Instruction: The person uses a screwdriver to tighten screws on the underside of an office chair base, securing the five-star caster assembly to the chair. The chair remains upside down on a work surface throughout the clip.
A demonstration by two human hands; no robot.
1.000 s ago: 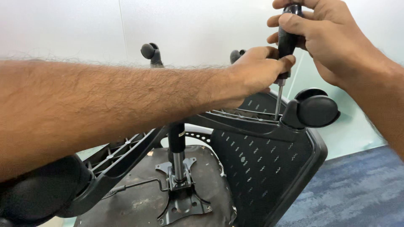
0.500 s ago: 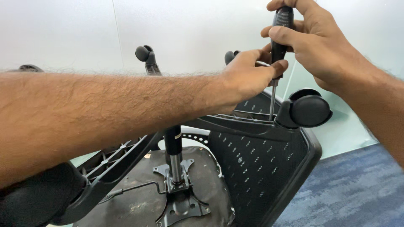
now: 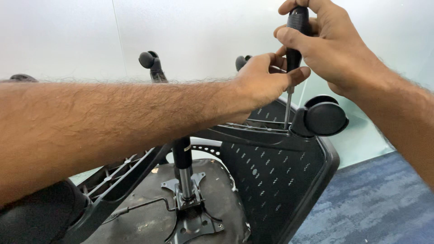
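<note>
Right hand (image 3: pixel 332 49) clamped on screwdriver (image 3: pixel 294 40), left hand (image 3: pixel 266 79) seemingly pinching its shaft, tip beside caster (image 3: pixel 323 118)

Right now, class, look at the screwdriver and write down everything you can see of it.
The screwdriver stands almost upright, tip down. Its handle is black with a ribbed, rubbery-looking grip; below it runs a thin, bare metal shaft. The right hand wraps around the top of the handle, and the left hand pinches the handle's lower end with thumb and fingers. The shaft reaches down to the black plastic leg of the upturned chair base, just beside a black caster wheel. The tip itself cannot be made out.
</note>
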